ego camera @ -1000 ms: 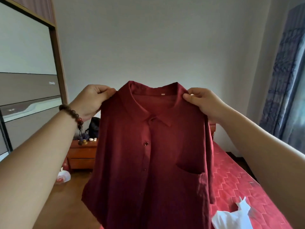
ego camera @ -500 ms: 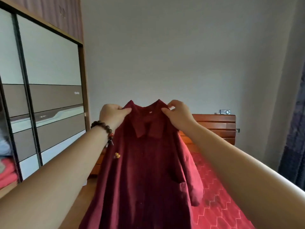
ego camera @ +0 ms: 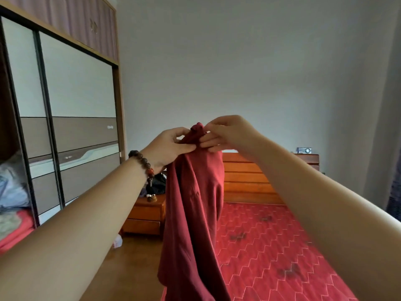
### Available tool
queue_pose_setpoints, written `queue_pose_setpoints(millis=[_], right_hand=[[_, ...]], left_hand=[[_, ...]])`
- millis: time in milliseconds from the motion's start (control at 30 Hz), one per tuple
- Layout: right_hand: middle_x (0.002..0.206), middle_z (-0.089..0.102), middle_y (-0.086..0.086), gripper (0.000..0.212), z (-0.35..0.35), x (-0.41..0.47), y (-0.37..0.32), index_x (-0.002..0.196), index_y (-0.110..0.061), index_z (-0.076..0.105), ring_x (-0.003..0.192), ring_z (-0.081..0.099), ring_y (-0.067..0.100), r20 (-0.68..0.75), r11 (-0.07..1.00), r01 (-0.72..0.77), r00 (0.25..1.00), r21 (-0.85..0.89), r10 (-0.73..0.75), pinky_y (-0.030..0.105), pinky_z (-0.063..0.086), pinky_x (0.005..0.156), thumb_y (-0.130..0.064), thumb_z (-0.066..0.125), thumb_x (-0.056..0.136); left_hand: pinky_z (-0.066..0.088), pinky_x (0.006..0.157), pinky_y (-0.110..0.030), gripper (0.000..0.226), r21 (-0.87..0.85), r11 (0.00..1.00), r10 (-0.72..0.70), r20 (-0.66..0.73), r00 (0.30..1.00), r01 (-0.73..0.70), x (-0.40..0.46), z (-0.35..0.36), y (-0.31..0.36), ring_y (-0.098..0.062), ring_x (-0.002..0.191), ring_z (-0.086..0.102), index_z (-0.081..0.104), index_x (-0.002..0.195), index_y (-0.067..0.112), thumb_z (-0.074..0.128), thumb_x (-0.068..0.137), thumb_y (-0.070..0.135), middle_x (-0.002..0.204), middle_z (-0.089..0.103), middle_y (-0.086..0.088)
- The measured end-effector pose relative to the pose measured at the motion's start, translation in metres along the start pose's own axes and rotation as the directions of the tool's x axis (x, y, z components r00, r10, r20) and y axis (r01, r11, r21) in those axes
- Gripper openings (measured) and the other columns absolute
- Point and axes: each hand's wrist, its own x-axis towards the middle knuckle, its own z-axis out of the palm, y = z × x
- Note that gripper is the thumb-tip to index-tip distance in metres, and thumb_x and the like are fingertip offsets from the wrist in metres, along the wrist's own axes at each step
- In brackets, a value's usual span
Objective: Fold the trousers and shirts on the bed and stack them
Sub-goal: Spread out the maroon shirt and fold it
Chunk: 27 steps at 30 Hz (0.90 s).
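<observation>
The shirt (ego camera: 193,213) is plain dark red; the bed (ego camera: 271,246) cover is brighter red with a pale hexagon pattern.

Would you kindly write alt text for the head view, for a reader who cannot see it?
Two hands, left hand and right hand, pinch the top of a dark red shirt together, so it hangs lengthwise above a red bed. A wardrobe stands left.

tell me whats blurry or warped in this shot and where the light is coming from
Head view: wide-angle bend bows the wardrobe and stretches both forearms; left hand and right hand, pinching the dark red shirt, look slightly soft; light is soft and even, with no hard shadows, its source outside the picture.
</observation>
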Motion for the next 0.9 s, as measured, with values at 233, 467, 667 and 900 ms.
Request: queue_pose_setpoints(millis=[233,467,667,900], right_hand=[[0.134,0.052,-0.001,0.077,-0.028,0.014,0.012,0.138,-0.032,0.044,0.120,0.051,0.014,0.018,0.969,0.071,0.997,-0.238,-0.069,0.036,0.045,0.095,-0.034,0.081,0.071],[0.096,0.074,0.007,0.022,-0.021,0.020,0.025,0.096,-0.017,0.075,0.090,0.071,0.020,0.218,0.996,0.019,0.976,-0.092,0.002,0.028,0.055,0.075,-0.008,0.076,0.076],[0.091,0.074,0.010,0.022,-0.017,0.021,0.018,0.100,-0.010,0.072,0.085,0.072,0.024,0.100,0.970,0.092,0.992,-0.226,-0.071,0.033,0.059,0.075,-0.005,0.073,0.079],[0.098,0.072,0.019,0.025,-0.028,0.014,0.013,0.100,-0.004,0.072,0.090,0.069,0.034,-0.010,0.910,0.067,0.997,-0.409,-0.078,0.048,0.055,0.086,-0.008,0.077,0.076]], left_hand=[[0.054,0.079,-0.023,0.029,-0.110,0.993,0.068,0.206,0.976,-0.046,0.001,-0.005,0.005,-0.017,0.089,0.069,0.072,0.098,0.024,0.064,0.083,0.000,0.095,0.073,-0.006],[0.049,0.063,-0.019,0.030,0.193,0.968,0.162,0.013,0.987,-0.161,-0.010,0.001,-0.003,-0.009,0.069,0.063,0.058,0.092,0.033,0.065,0.084,0.005,0.087,0.069,0.007],[0.034,0.054,-0.010,0.015,0.644,0.693,0.504,-0.110,0.857,-0.325,-0.033,0.018,-0.028,-0.003,0.054,0.050,0.052,0.079,0.027,0.068,0.080,0.027,0.074,0.057,0.016],[0.036,0.062,-0.009,0.023,0.684,0.701,0.154,0.131,0.979,-0.202,-0.042,0.025,-0.065,0.003,0.067,0.056,0.058,0.063,0.030,0.068,0.085,0.029,0.064,0.060,0.022]])
